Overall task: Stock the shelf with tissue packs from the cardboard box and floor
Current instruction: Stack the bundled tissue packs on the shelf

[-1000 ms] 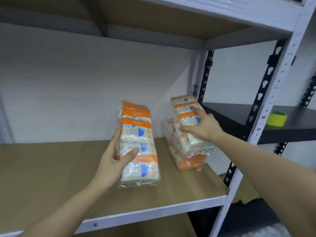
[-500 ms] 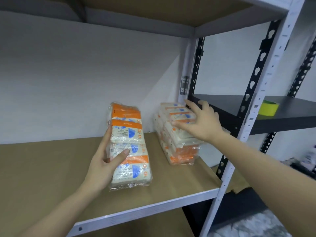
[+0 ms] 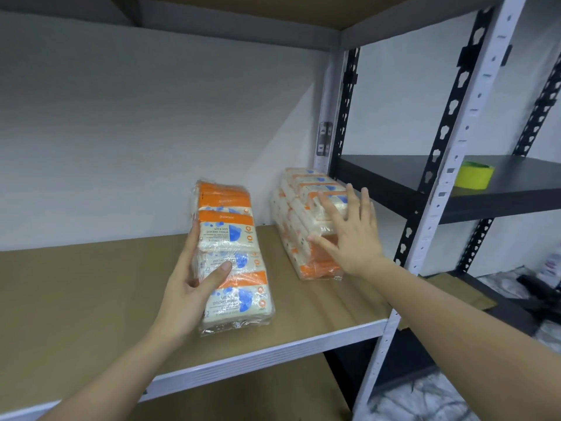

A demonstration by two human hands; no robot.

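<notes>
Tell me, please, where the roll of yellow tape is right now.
In the head view, the yellow tape roll sits far right on the black shelf, beyond the white upright.

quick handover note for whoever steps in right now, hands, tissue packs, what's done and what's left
Left hand: grips the left tissue bundle, thumb across its front, holding it up on its end on the brown shelf board.
Right hand: open, fingers straight, at the right tissue stack, which lies against the shelf's back right corner.
Done: two lots of packs are on the shelf.
Left: set the left bundle down, probably beside the stack, then fetch more packs; the cardboard box is not in view.
Aside: a yellow-green tape roll sits on the black shelf to the right.
</notes>
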